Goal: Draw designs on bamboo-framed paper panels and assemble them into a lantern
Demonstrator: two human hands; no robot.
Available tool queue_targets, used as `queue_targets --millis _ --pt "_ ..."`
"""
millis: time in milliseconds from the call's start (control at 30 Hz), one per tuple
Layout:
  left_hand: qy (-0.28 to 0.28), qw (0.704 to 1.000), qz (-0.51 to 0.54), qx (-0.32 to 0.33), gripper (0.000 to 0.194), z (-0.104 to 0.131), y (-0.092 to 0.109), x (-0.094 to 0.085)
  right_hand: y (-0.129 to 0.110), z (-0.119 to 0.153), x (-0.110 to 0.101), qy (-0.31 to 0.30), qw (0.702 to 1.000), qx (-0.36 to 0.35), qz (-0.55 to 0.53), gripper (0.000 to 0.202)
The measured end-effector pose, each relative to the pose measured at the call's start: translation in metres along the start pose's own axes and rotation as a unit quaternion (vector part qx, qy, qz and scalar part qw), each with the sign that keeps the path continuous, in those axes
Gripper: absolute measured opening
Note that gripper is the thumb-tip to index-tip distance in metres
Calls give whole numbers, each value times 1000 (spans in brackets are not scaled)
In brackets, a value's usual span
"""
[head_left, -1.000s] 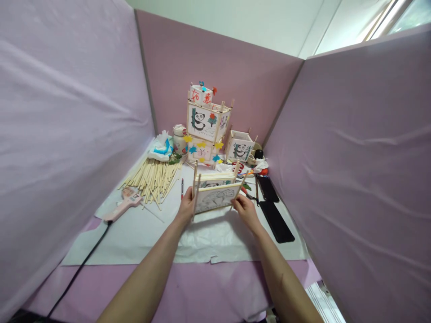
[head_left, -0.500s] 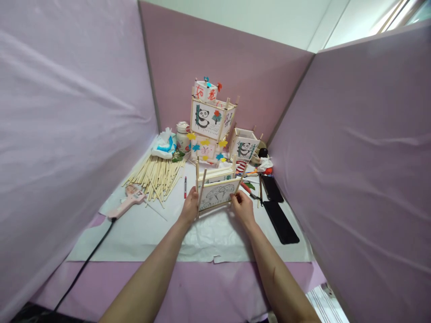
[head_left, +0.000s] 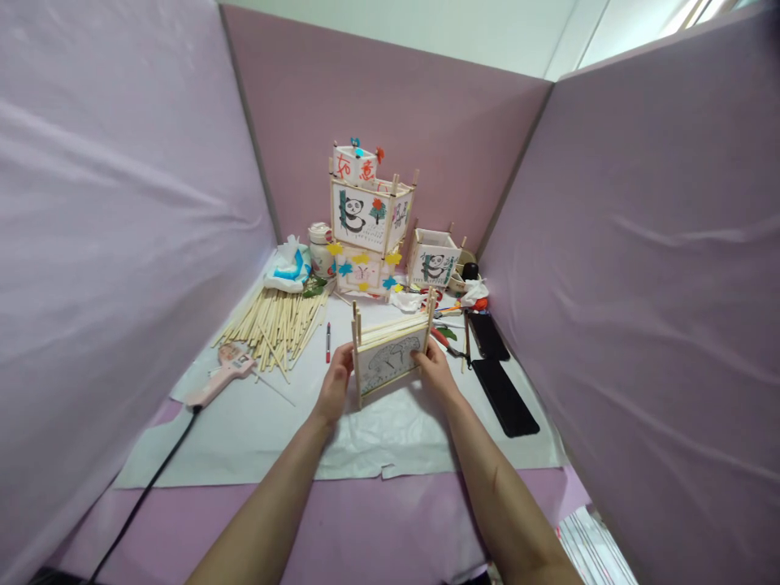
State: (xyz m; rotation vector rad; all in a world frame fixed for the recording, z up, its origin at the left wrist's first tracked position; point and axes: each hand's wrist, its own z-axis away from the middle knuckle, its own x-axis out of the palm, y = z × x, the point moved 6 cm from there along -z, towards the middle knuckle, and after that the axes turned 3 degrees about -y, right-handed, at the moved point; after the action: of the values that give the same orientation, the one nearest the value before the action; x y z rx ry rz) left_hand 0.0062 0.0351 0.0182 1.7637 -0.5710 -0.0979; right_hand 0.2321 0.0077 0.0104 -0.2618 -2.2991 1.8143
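Observation:
A bundle of paper panels framed with thin wooden sticks (head_left: 390, 363) stands upright between my hands, just above the white table covering. Its front panel carries a black line drawing, and stick ends jut up at both sides. My right hand (head_left: 436, 372) grips the right edge, thumb on the front face and fingers behind. My left hand (head_left: 334, 388) is at the left edge, its fingers curled against the side and partly hidden. Behind the bundle rises a tiered paper-and-stick lantern (head_left: 359, 218) with panda drawings and coloured cutouts.
Loose wooden sticks (head_left: 274, 325) lie at left beside a pink glue gun (head_left: 223, 382) with a black cord. A red marker (head_left: 327, 343) lies nearby. At right are pliers (head_left: 446, 341), two black phones (head_left: 504, 398) and a smaller panda-painted box (head_left: 434, 258). Pink partitions (head_left: 390, 97) enclose the table.
The bundle's panels have come closer together into a flatter stack, and their sticks stand straighter. My left hand has shifted slightly left and down. The whole view has moved a little.

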Motion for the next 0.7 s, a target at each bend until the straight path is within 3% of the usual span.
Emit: queue_targets --millis 67,167,233,433,700 --pt "16 999 -26 37 89 6 9 4 0 3 2 16 1000 -6 -3 32" --pt "92 988 -119 20 75 4 17 7 -6 7 9 15 1000 -19 -6 34" --pt "111 983 -142 19 65 -4 23 8 -12 8 11 16 999 -34 5 37" --pt "60 988 -143 6 68 -26 21 0 -19 12 11 11 999 -31 37 49" --pt "82 987 -135 5 75 -31 18 2 -30 10 19 4 999 -25 33 53"
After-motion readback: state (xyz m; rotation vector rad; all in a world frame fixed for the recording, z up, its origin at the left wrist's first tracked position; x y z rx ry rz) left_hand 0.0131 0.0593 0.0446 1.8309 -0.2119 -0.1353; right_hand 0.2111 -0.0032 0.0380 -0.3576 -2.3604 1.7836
